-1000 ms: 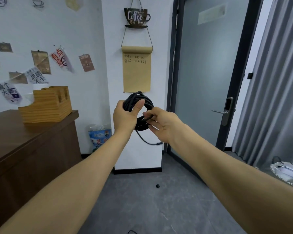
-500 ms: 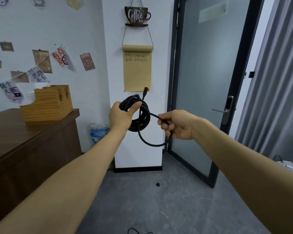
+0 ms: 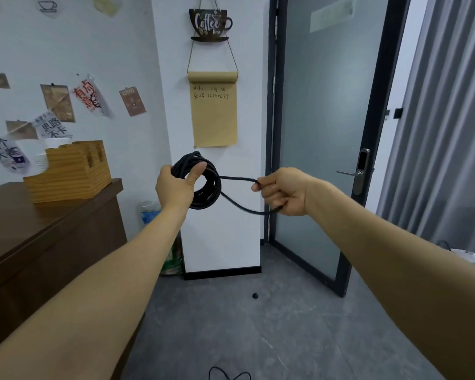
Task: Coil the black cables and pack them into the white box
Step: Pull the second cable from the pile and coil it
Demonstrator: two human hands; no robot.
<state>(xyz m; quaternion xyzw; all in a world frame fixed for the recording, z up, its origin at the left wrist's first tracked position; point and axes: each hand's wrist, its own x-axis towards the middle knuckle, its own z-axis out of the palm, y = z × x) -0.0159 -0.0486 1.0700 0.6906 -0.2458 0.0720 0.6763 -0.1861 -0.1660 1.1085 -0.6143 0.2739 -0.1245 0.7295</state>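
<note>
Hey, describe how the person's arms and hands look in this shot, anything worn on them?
Both forearms are bare from the frame's lower edge up to the wrists: no sleeves show. The left hand and right hand wear no gloves, and no watch, bracelet or ring is visible. No markings show.

Two bare forearms reach in from the near corners of the view, one from the left and one from the right, both uncovered from the frame edge to the wrist. No sleeve, watch, bracelet or glove shows on either arm. The left hand point(image 3: 176, 187) and the right hand point(image 3: 284, 192) are bare too, with no rings visible on the fingers that show.
</note>
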